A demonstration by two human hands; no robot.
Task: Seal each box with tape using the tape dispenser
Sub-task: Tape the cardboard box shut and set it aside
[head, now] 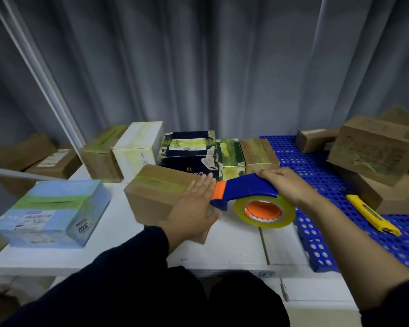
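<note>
A brown cardboard box (pixel 156 192) with a strip of tape along its top lies on the white table (pixel 118 234) in front of me. My left hand (pixel 194 206) lies flat against the box's right end, fingers straight. My right hand (pixel 286 185) grips the blue handle of the tape dispenser (pixel 246 187), which carries a yellowish tape roll (pixel 265 212) on an orange hub. The dispenser's orange front end is right at the box's right end, beside my left fingers.
A light blue box (pixel 52 213) lies at the left. Several taped boxes (pixel 189 149) line the back of the table. At the right, a blue perforated mat (pixel 316 171) holds brown cartons (pixel 376 149) and a yellow utility knife (pixel 371 212). A grey curtain hangs behind.
</note>
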